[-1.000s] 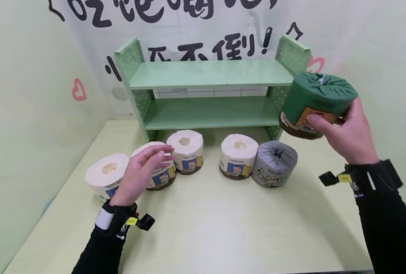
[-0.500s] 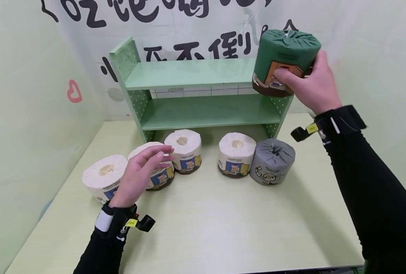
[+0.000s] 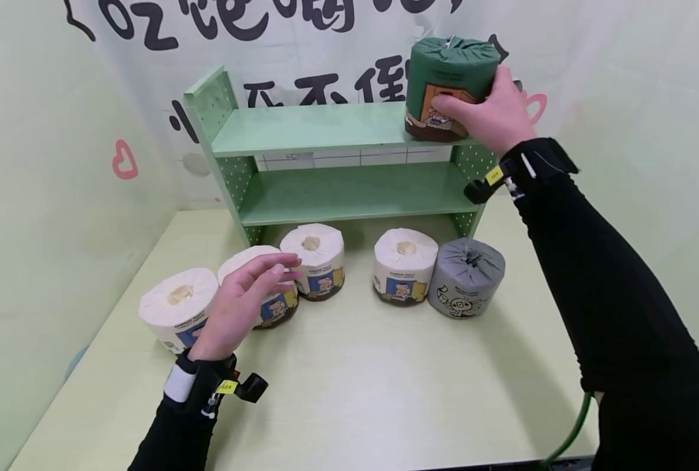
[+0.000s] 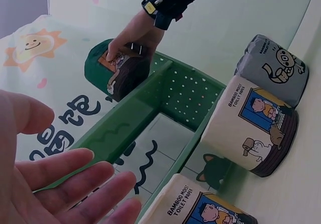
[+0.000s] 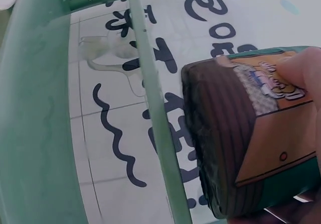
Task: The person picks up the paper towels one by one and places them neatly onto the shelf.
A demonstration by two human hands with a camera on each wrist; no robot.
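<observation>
My right hand [image 3: 493, 114] grips a green-wrapped toilet paper roll [image 3: 446, 72], thumb across its orange printed front. The roll is upright at the right end of the top board of a green shelf [image 3: 308, 127]. In the right wrist view the brown base of the roll [image 5: 215, 128] is right by the board's edge. My left hand [image 3: 237, 304] hovers with relaxed, extended fingers and holds nothing. It partly hides a white toilet paper roll [image 3: 275, 311] behind it. Another white roll [image 3: 179, 301] stands to its left, and a third [image 3: 314, 252] beyond its fingertips.
One more white roll [image 3: 405, 265] and a grey-wrapped roll [image 3: 467, 278] stand side by side on the pale table [image 3: 385, 392], in front of the shelf's right half. A lettered banner [image 3: 326, 59] hangs behind the shelf. A green cable [image 3: 573, 432] shows at the front right.
My right hand has carried the green roll up and to the left, from right of the shelf to its top board. The left hand stays almost still.
</observation>
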